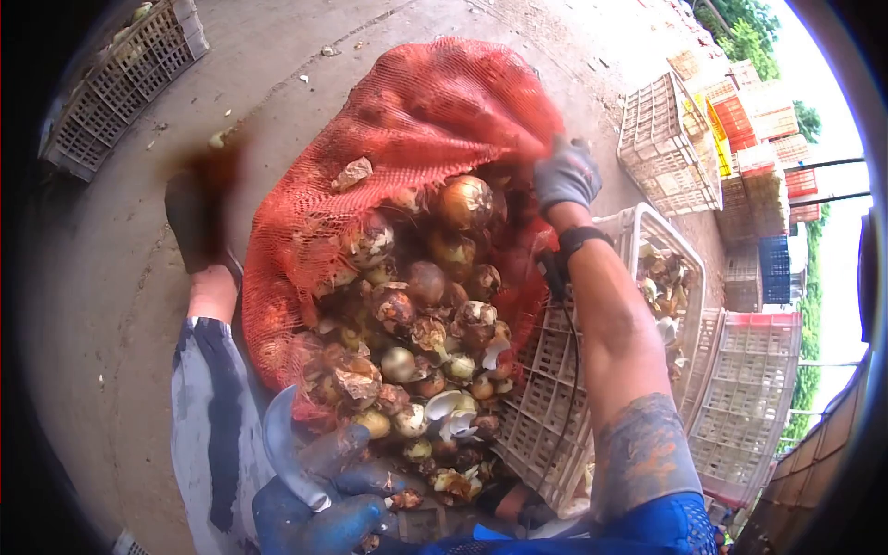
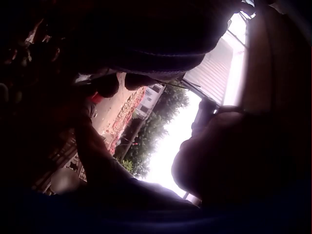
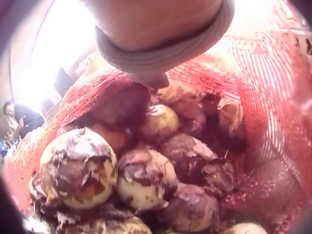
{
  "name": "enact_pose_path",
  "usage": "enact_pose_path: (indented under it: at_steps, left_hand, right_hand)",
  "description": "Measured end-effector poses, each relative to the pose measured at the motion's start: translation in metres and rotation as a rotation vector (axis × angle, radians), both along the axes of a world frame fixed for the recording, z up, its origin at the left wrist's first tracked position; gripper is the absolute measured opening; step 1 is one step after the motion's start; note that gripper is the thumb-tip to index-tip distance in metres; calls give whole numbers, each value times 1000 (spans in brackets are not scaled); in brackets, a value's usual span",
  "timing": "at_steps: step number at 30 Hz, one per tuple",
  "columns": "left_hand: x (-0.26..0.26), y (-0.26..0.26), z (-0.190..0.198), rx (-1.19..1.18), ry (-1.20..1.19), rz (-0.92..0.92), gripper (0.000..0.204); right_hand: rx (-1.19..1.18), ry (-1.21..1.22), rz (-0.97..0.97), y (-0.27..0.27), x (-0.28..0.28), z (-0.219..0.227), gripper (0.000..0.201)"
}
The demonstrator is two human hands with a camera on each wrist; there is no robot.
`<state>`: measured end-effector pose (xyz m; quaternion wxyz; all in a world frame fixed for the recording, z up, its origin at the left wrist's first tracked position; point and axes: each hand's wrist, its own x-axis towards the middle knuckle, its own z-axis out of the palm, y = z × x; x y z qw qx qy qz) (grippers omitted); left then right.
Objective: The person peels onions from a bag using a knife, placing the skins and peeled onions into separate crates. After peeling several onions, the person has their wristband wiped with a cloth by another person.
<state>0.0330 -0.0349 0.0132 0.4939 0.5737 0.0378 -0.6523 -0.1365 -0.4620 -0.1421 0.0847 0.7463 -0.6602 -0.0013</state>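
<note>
Head view: red mesh sack [image 1: 407, 139] of dirty onions [image 1: 416, 314] on concrete, mouth edge gripped by grey-gloved right hand [image 1: 564, 174]; blue-gloved left hand [image 1: 319, 504] curled round curved steel blade [image 1: 282, 449]. Right wrist view: onions close up. Left wrist view: dark, grip unreadable.

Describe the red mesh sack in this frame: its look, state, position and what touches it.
The red mesh sack is coarse orange-red netting, slumped on the concrete ground with its mouth gaping toward the camera. Dirty onions with flaking skins spill from it. The gloved right hand grips its upper right edge and holds it up. Its right side lies against a white plastic crate. A scrap of onion skin clings to the netting.
</note>
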Motion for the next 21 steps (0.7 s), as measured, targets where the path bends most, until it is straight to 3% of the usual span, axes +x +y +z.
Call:
enact_pose_path:
  at_steps: [2,3,6,7,9,10,14,16,17,18,19,21]
  left_hand:
    - [-1,-2,-1,14,-6,-10,90]
    - [-1,-3,-2,20,-9,-16,90]
    - [-4,-5,-2,24,-2,-20,90]
    - [-7,-5,-2,23,1,-22,90]
    - [-11,-3,0,20,-2,-28,90]
    - [-12,-2,1,18,-6,-29,90]
    - [-21,16,-4,19,-4,-33,91]
    - [-26,31,-21,-310,-208,-93,61]
    - [-24,24,-8,-326,-211,-82,61]
    - [-22,14,7,-267,-155,-31,75]
    - [-20,8,18,-200,-89,12,90]
    - [-15,17,14,-217,-124,-23,93]
  right_hand:
    - [-67,-5,91,-7,-4,4,28]
    - [-119,-93,151,-21,-12,-5,30]
    - [184,-898,50,-35,-15,-7,24]
    - [180,-895,52,-33,-15,-10,24]
    - [447,-1597,39,-22,-6,-11,17]
    - [498,-1673,-43,-17,-7,-5,16]
    - [656,-1570,21,-10,-22,10,11]
    - [684,-1629,30,14,-18,29,11]
    - [722,-1691,28,29,-17,41,12]
    - [691,-1453,174,45,-21,53,15]
    - [688,-1442,171,61,-21,71,15]
    - [752,-1340,170,100,-14,95,17]
